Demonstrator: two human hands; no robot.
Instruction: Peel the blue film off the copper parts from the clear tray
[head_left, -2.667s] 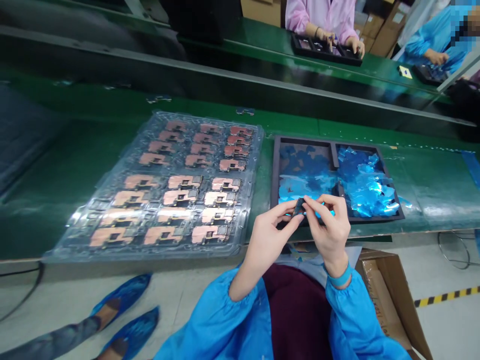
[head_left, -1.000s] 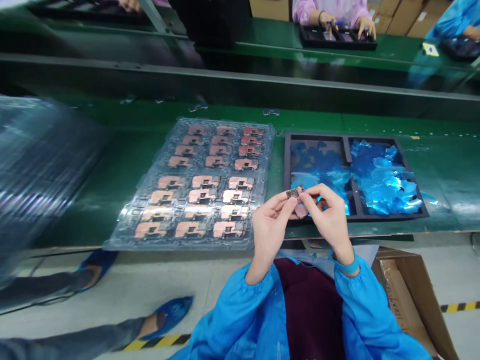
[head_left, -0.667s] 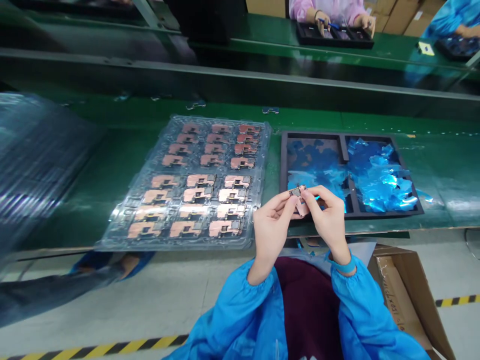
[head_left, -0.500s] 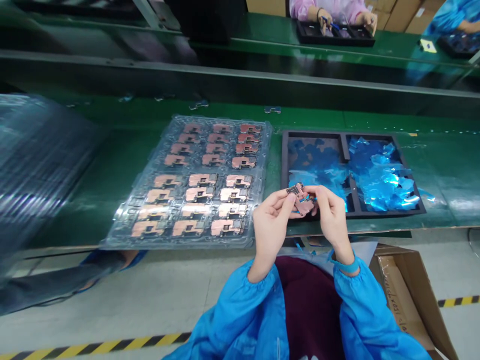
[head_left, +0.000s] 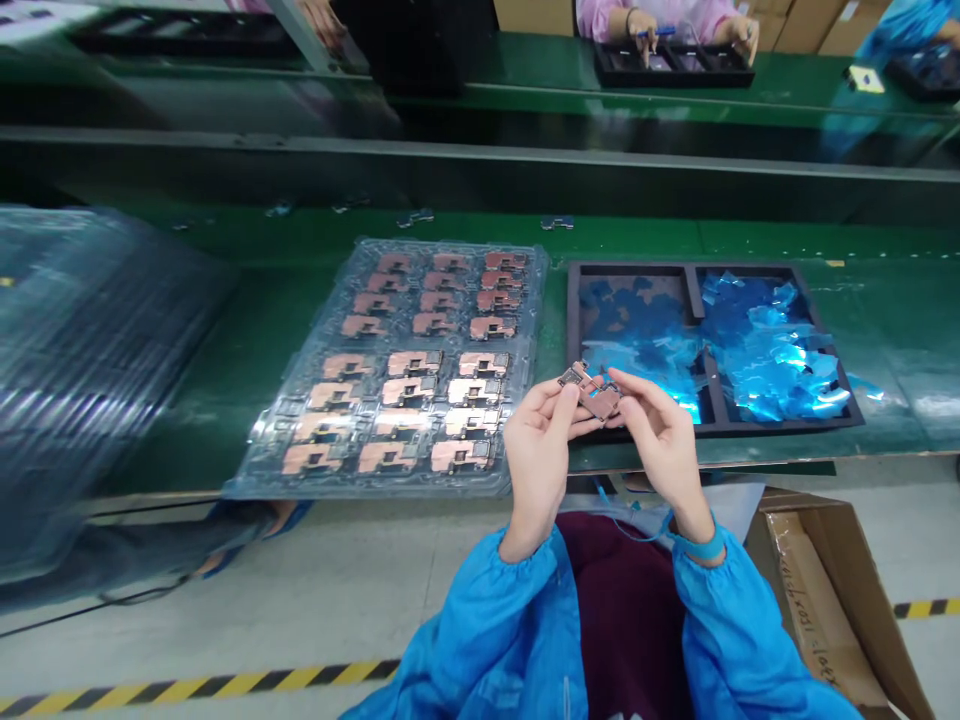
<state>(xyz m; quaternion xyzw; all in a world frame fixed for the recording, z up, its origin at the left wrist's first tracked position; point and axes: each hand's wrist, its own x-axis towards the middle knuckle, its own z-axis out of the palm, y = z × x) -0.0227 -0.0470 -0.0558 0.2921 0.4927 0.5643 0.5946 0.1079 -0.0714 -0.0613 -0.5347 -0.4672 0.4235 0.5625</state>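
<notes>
A small copper-faced circuit board (head_left: 601, 402) is held up in front of me, above the table's front edge. My left hand (head_left: 541, 440) grips its left end between thumb and fingers. The thumb and fingers of my right hand (head_left: 660, 425) close on its right end. To the left lies a clear plastic tray (head_left: 397, 345) with rows of similar copper-faced boards in its pockets. Right behind my hands is a black divided tray (head_left: 709, 375), its compartments strewn with pieces of blue film (head_left: 780, 350).
Stacked clear trays (head_left: 90, 380) stand at far left. Several loose boards, one of them a dark board (head_left: 557, 222), lie along the back of the green table (head_left: 900, 320). A cardboard box (head_left: 832, 590) sits below right. Across the bench, a person in pink sleeves (head_left: 675, 18) handles another black tray.
The board has turned slightly between my hands, and my right fingers have shifted from its upper edge to its right end. The whole view has moved a little.
</notes>
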